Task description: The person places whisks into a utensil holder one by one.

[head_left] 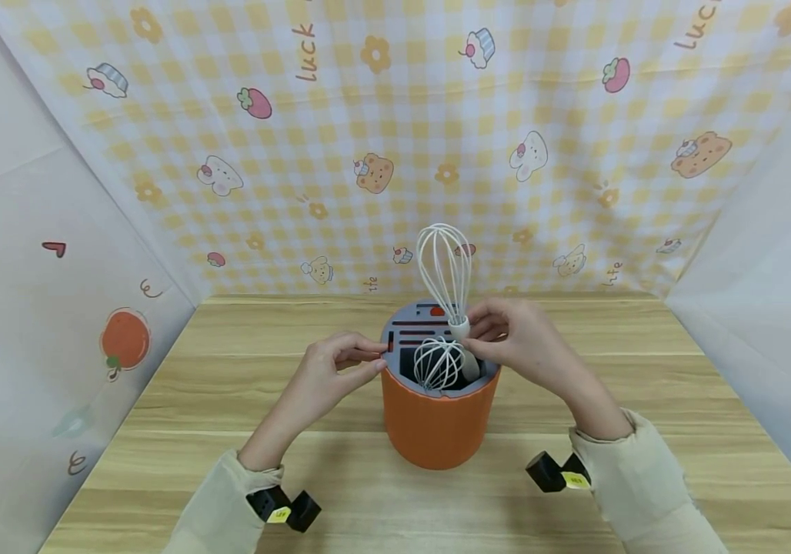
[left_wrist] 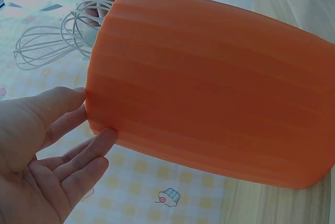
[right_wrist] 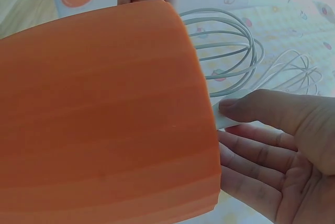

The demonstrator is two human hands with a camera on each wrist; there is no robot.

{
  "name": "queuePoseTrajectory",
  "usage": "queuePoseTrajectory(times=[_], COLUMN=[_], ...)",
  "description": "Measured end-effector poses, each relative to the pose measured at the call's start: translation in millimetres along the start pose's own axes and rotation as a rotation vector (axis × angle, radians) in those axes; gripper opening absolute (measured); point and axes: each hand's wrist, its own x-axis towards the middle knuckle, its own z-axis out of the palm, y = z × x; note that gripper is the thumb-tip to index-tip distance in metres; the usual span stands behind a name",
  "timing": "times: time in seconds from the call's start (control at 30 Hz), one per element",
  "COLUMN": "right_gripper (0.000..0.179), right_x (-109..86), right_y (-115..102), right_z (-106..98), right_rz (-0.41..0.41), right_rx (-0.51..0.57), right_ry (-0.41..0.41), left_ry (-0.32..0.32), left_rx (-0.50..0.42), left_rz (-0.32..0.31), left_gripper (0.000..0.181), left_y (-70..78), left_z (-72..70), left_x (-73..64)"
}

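Note:
An orange utensil holder (head_left: 440, 431) with a grey slotted top (head_left: 402, 327) stands upright on the table. My left hand (head_left: 340, 369) holds its left rim between thumb and fingers; the left wrist view shows those fingertips at the rim (left_wrist: 90, 114). A white whisk (head_left: 445, 269) stands wire end up at the holder's right side. My right hand (head_left: 516, 338) pinches its pale handle (right_wrist: 233, 110) between thumb and fingers. The handle's lower end lies inside the open compartment. A second, shorter whisk (head_left: 439, 365) sits at the front of that compartment, its wire loops above the top.
The wooden table (head_left: 285, 319) runs back to a yellow checked cloth (head_left: 285, 223). White patterned sheets hang at the left (head_left: 35, 308) and right (head_left: 776, 254). Each sleeve carries a black wrist camera, left (head_left: 285, 508) and right (head_left: 555, 471).

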Motion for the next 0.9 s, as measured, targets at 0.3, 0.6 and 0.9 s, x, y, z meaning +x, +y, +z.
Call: queuePoseTrajectory(times=[0.3,0.6,0.9], right_gripper=[0.017,0.015,0.013], right_x=[-0.3,1.1,1.7], right_y=[-0.6,-4.9,-5.0], right_z=[1.5,3.1,5.0], right_rz=[-0.01,0.005,0.012], right_rx=[-0.063,-0.109,-0.127], right_ry=[-0.052,-0.078,-0.081], left_ry=[-0.002,0.002,0.003], left_rx=[0.003,0.003,0.004], left_rz=[0.006,0.015,0.02], left_gripper=[0.018,0.017,0.017], left_y=[0.7,0.9,0.3], left_z=[1.3,1.6,1.0], left_x=[-2.1,-2.0,-2.2])
